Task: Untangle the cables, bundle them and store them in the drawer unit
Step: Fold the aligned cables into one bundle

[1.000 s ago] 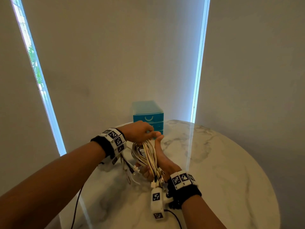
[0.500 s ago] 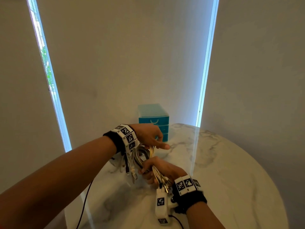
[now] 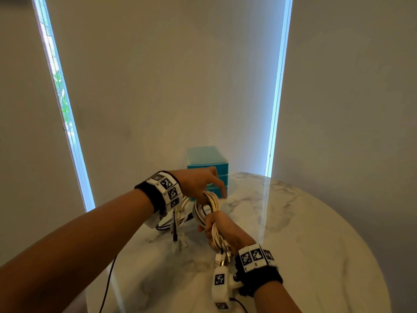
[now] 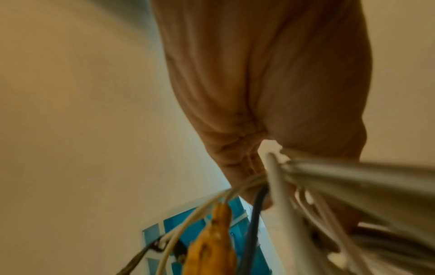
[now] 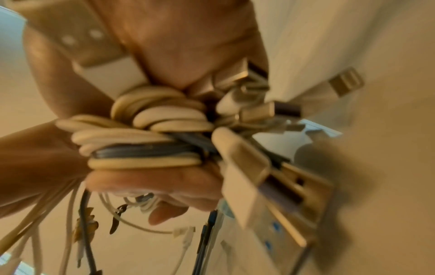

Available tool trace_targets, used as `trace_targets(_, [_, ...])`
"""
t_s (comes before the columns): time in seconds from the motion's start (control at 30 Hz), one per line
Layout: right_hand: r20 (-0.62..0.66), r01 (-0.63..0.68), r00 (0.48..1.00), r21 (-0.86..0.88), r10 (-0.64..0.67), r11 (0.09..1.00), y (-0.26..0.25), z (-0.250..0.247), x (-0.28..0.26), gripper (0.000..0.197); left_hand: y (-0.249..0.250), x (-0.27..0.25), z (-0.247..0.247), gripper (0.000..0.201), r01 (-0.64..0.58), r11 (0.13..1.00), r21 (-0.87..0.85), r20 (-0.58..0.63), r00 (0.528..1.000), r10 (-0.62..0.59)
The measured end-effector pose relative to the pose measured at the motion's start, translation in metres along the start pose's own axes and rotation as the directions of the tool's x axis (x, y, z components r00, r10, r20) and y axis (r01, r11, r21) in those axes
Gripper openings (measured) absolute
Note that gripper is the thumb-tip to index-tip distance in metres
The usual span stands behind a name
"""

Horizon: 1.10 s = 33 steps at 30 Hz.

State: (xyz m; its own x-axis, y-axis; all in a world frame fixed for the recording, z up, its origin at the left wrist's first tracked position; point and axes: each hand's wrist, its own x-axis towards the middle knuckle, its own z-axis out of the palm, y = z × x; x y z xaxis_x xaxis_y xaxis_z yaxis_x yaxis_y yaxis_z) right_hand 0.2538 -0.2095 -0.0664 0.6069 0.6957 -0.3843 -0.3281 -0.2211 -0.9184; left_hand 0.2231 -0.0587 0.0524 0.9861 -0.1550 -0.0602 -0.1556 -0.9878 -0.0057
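A bundle of white and grey cables is looped above the marble table. My right hand grips the loops at their middle, and the cables lie across its curled fingers. USB plugs stick out toward my wrist, seen close as plugs. My left hand is over the top of the loops and pinches the strands between thumb and fingers. Loose cable ends hang below my left wrist. The teal drawer unit stands behind the hands, its drawers shut.
The round table ends in a curved edge at the right and meets the wall behind the drawer unit. A thin black lead hangs over the front edge on the left. Bright window strips flank the wall.
My right hand, first flat under the cables, has curled round the bundle and holds it. My left hand has shifted right, over the top of the loops in front of the drawers.
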Motion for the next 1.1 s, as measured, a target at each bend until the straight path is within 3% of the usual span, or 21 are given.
trace_targets(0.07, [-0.032, 0.047, 0.998, -0.066, -0.049, 0.997, -0.001, -0.001, -0.001, 0.021, 0.004, 0.006, 0.009, 0.079, -0.006, 0.979, 0.204, -0.009, 1.000, 0.008])
trace_targets(0.17, [-0.075, 0.125, 0.987, -0.177, -0.140, 0.976, 0.003, 0.001, 0.003, 0.018, 0.018, 0.011, 0.020, 0.075, -0.077, 0.913, 0.401, -0.014, 0.996, 0.091])
trace_targets(0.23, [-0.111, 0.155, 0.978, -0.182, -0.176, 0.971, 0.004, 0.002, 0.002, 0.022, 0.023, 0.013, 0.026, 0.059, -0.112, 0.920, 0.375, -0.014, 0.992, 0.126])
trace_targets(0.33, [-0.131, 0.197, 0.960, -0.304, -0.246, 0.932, 0.004, -0.002, 0.002, 0.021, 0.024, 0.015, 0.027, 0.027, -0.057, 0.952, 0.302, -0.018, 0.998, 0.066])
trace_targets(0.4, [-0.135, 0.216, 0.950, -0.370, -0.283, 0.903, 0.003, -0.002, -0.002, 0.021, 0.020, 0.016, 0.027, 0.019, -0.013, 0.963, 0.269, -0.047, 0.999, 0.027])
trace_targets(0.5, [-0.141, 0.259, 0.931, -0.392, -0.336, 0.883, 0.001, 0.003, -0.004, 0.025, 0.008, 0.018, 0.029, 0.016, 0.028, 0.998, 0.058, -0.179, 0.984, -0.017])
trace_targets(0.63, [-0.113, 0.342, 0.906, -0.371, -0.407, 0.864, -0.003, 0.001, 0.000, 0.023, -0.003, 0.022, 0.038, 0.017, 0.031, 0.980, -0.198, -0.305, 0.948, -0.092])
trace_targets(0.7, [-0.067, 0.409, 0.881, -0.389, -0.468, 0.825, -0.004, 0.000, -0.001, 0.010, -0.001, 0.024, 0.042, 0.017, 0.062, 0.957, -0.283, -0.287, 0.947, -0.146])
trace_targets(0.77, [-0.044, 0.491, 0.835, -0.391, -0.549, 0.778, -0.005, -0.003, -0.005, 0.010, 0.000, 0.026, 0.039, 0.021, 0.095, 0.939, -0.331, -0.230, 0.957, -0.178])
trace_targets(0.83, [-0.100, 0.528, 0.801, -0.347, -0.590, 0.775, -0.004, -0.011, -0.002, 0.010, -0.002, 0.027, 0.029, 0.020, 0.107, 0.912, -0.396, -0.172, 0.967, -0.188])
trace_targets(0.97, [-0.219, 0.497, 0.790, -0.319, -0.573, 0.807, 0.001, -0.023, 0.004, 0.025, -0.007, 0.022, 0.019, 0.028, 0.091, 0.782, -0.616, -0.016, 0.992, -0.128])
trace_targets(1.1, [-0.134, 0.577, 0.776, -0.241, -0.616, 0.780, -0.001, -0.017, 0.001, 0.011, -0.007, 0.020, 0.029, 0.032, 0.062, 0.634, -0.771, -0.043, 0.988, -0.149])
